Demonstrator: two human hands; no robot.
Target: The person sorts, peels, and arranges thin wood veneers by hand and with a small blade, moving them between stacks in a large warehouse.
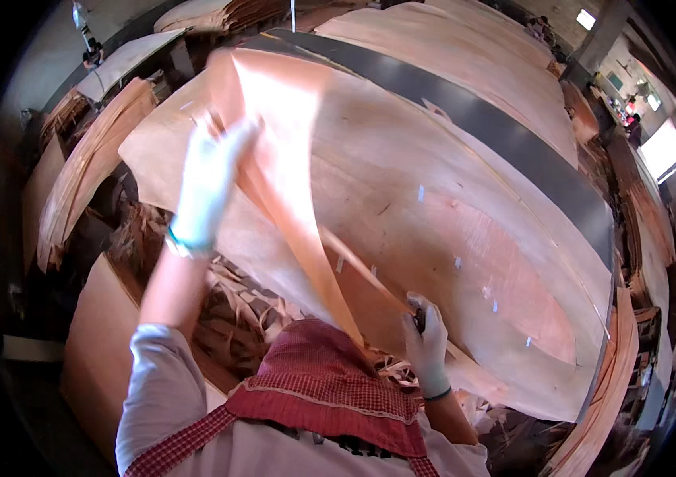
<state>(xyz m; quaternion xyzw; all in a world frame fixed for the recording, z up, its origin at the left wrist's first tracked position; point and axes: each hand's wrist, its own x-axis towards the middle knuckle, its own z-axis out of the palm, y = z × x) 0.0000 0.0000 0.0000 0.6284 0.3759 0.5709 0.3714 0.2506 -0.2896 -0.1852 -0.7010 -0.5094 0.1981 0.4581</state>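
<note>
My left hand (212,179), in a white glove and blurred by motion, is raised over the left part of a broad wood veneer sheet (385,159). It grips a loose orange-tan piece of veneer (286,111), which is lifted and folded and tapers down toward me. At the sheet's near edge, my right hand (427,346), also gloved, is closed round a small dark tool (419,320) whose working end I cannot make out. A narrow, curled veneer strip (366,270) runs from the lifted piece toward my right hand. Several short pale tape pieces (458,262) stick to the broad sheet.
A dark board edge (481,103) and a thin light stick (513,195) run along the far side. Behind lies another veneer stack (449,56). Veneer scraps (246,310) crowd below the sheet. Bundled veneers (95,167) stand at left. People are far off.
</note>
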